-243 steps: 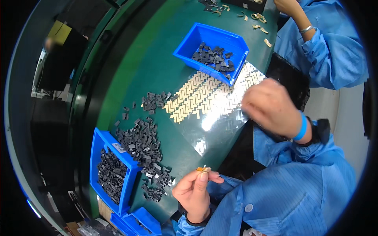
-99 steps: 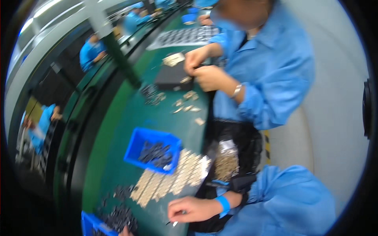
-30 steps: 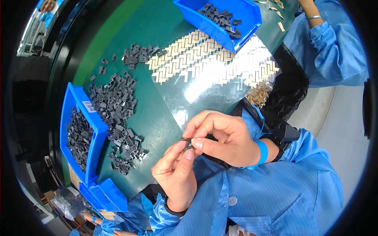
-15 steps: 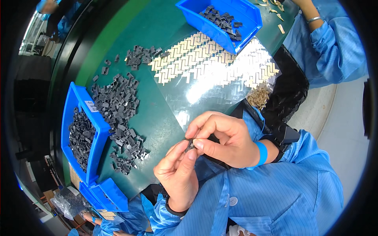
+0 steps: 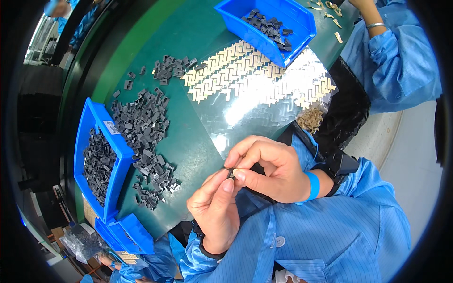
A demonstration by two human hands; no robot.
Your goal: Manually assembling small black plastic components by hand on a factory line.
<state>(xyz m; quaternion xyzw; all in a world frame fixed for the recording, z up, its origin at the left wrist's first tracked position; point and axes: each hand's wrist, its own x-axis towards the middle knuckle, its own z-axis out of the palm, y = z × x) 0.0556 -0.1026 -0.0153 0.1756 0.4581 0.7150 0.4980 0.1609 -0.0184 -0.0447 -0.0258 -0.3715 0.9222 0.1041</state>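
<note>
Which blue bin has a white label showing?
The left bin, beside the large loose pile of dark parts: its white label is on the upper rim. No label shows on the upper bin or bottom-left bin.

Up to my right I see a co-worker's blue sleeve and silver bangle, with pale curled strips nearby on the green desk. Black plastic shows between that sleeve and the desk. A crumpled clear bag sits at my lower left.
</note>
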